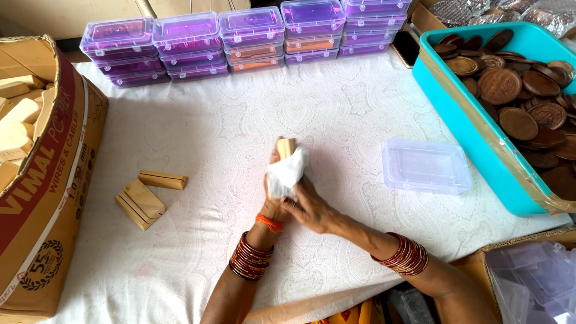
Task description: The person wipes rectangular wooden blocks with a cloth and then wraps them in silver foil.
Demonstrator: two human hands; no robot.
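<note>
**Wiping a wooden block with a cloth at the middle of the table**

Step in hand: the left hand (273, 201) grips a small wooden block (285, 147) upright near the middle of the table (216, 120), fingers closed round its lower part. The right hand (309, 207) presses a white cloth (286, 173) against the block, fingers curled and pinching the cloth to the wood. Only the top end of the block shows above the cloth. This reads as a wiping or polishing pass on one block.

Next move, as a judgement: the block would need turning in the left-hand grip so that the covered faces meet the cloth, with steady pressure kept on the cloth so it does not slip off.

Containers and contents:

- Cardboard box (54, 180), at the left edge of the table: holds many pale wooden blocks of the same kind.
- Three loose blocks (147, 195) lie on the table between the cardboard box and the hands; at least one shows a slot along its length.
- Clear plastic box (426, 165), right of the hands, lid on; it appears empty.
- Teal tub (456, 114), at the right edge: holds brown round discs (519, 90), some with relief patterns.
- Stacked purple-tinted boxes (252, 36), along the far edge: lids shut, contents unclear.
- More clear boxes (534, 276) sit in a carton at the near right corner.
</note>
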